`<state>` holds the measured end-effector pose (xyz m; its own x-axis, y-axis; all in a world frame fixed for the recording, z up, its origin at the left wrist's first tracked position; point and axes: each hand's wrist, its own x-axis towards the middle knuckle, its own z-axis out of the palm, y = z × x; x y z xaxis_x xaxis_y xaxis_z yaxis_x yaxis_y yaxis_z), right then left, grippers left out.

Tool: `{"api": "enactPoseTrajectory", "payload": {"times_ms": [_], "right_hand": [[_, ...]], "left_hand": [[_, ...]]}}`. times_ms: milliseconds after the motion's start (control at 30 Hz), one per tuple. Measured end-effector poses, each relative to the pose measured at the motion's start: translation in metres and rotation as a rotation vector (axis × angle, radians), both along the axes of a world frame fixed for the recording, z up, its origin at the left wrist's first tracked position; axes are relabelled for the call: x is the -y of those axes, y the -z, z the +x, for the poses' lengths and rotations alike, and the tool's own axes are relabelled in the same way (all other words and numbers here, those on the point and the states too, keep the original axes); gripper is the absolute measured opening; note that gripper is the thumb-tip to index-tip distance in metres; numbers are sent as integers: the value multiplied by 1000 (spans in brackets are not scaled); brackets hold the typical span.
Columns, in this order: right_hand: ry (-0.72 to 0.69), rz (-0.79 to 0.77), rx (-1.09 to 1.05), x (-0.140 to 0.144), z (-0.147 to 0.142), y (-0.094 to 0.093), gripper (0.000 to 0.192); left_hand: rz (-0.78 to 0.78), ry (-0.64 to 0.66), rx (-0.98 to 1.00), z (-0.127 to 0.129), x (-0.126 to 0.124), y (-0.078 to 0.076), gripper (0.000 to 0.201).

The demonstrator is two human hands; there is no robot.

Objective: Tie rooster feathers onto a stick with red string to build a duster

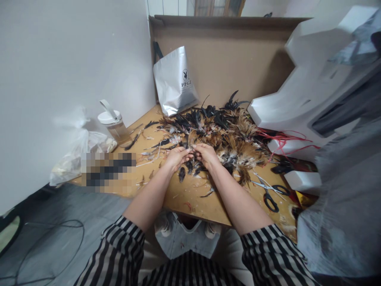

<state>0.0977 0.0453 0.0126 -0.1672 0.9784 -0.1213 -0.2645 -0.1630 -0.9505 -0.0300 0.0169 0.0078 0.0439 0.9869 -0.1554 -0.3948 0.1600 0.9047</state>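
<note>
Pinching a small brown feather tuft [192, 138] between left hand [177, 157] and right hand [206, 154], probably to steady it, right above the near edge of a loose brown-and-black feather heap [238, 133]. Got black-handled metal scissors [267, 187] off right, likely for easy reach.

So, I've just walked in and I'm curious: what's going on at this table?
A person's left hand and right hand meet, fingertips seemingly pinching a small brown feather. A pile of brown and black feathers spreads beyond them on the wooden table. Scissors lie open to the right.
</note>
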Motion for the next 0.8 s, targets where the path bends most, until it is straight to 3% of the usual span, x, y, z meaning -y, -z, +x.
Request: {"api": "enactPoseTrajectory", "payload": {"times_ms": [233, 500, 800], "right_hand": [[25, -9, 60, -1, 0, 0, 28], [50, 32, 122, 4, -2, -6, 26], [72, 79, 129, 4, -4, -2, 28]], "left_hand": [[-17, -39, -4, 0, -1, 1, 12], [20, 32, -4, -1, -3, 6, 13], [-14, 11, -8, 0, -1, 3, 12]]}}
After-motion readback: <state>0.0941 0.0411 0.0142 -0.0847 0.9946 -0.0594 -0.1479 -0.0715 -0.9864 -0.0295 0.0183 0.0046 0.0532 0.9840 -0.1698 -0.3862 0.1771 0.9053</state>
